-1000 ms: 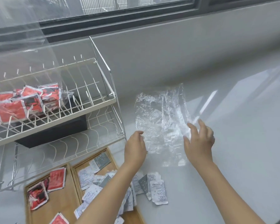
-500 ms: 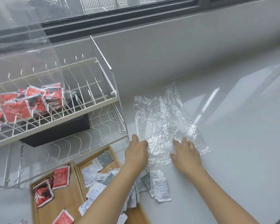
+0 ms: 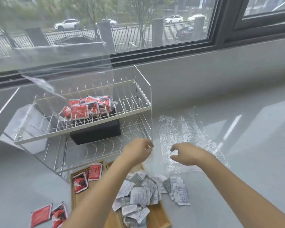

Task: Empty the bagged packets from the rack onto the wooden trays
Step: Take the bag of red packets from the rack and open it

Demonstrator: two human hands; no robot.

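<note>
A white wire rack (image 3: pixel 82 122) stands on the grey counter (image 3: pixel 237 145) under the window (image 3: pixel 105 25). On its upper tier lies a clear bag of red packets (image 3: pixel 87 107), resting against the upright wires. A black box (image 3: pixel 97 132) sits on the lower tier, below that bag.

Right of the rack, an empty clear plastic bag (image 3: pixel 184 134) lies crumpled and flat on the counter.

The person's left hand (image 3: pixel 138 151) hovers at the rack's near right corner, just left of the empty bag. Its fingers are curled inward and narrow; whether the tips pinch the bag's edge cannot be told. The right hand (image 3: pixel 186 153) is over the near end of the empty bag, fingers loosely curled and apart, gripping nothing that can be seen.

Two wooden trays lie side by side nearer the viewer. The left tray (image 3: pixel 72 203) carries a few red packets (image 3: pixel 87 176) at its far end. The right tray (image 3: pixel 161 216) is heaped with white and grey packets (image 3: pixel 138 195). Several white packets (image 3: pixel 179 190) have spilled over its right side onto the counter. Two more red packets (image 3: pixel 48 214) lie on the counter, left of the left tray.

A sheet of clear plastic (image 3: pixel 59 63) hangs across the upper left of the view, in front of the rack and window.
</note>
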